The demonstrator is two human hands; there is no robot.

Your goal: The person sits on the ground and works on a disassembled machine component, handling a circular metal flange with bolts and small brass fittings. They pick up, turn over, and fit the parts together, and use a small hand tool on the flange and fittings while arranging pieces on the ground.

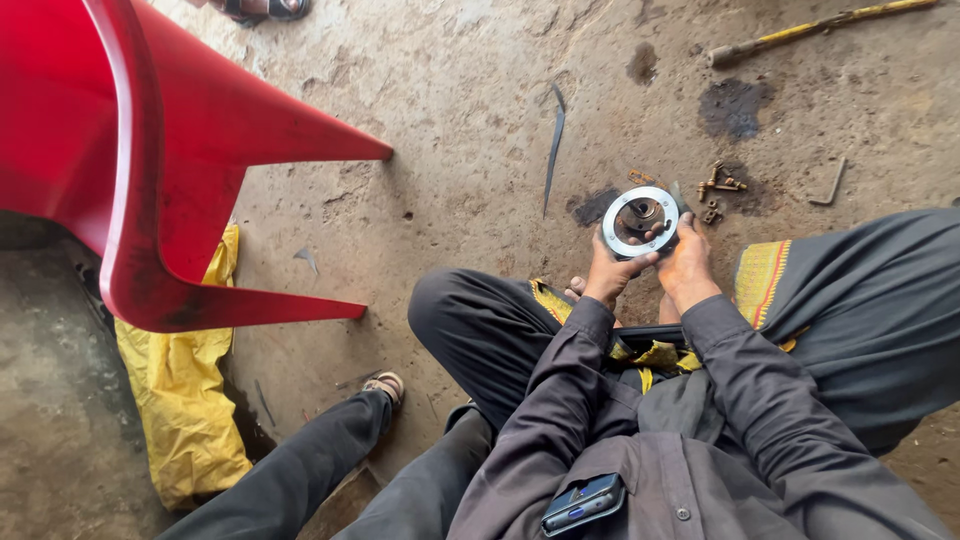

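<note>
We sit low over the concrete floor (470, 130) with a round metal disc (640, 221) held up between both hands, a bright ring around a rusty brown hub at its centre. Our left hand (612, 272) is curled on the lower left rim, fingers wrapped under and thumb on the face. Our right hand (688, 262) closes on the lower right edge, thumb laid along the rim; both grips look firm rather than loose.

The disc hangs clear of the floor, just above our knees, tilted so its face looks towards us. To handle it well, we judge it best to keep the fingertips on the bright ring and off the greasy hub, and to turn it by passing the rim from one hand to the other so it never rests on one thumb alone.

Small rusty fittings (718, 186) lie on an oily patch just beyond the disc, with a bent hex key (829, 184) farther right. A red plastic chair (130, 160) stands at our left above a yellow sack (185, 400).
</note>
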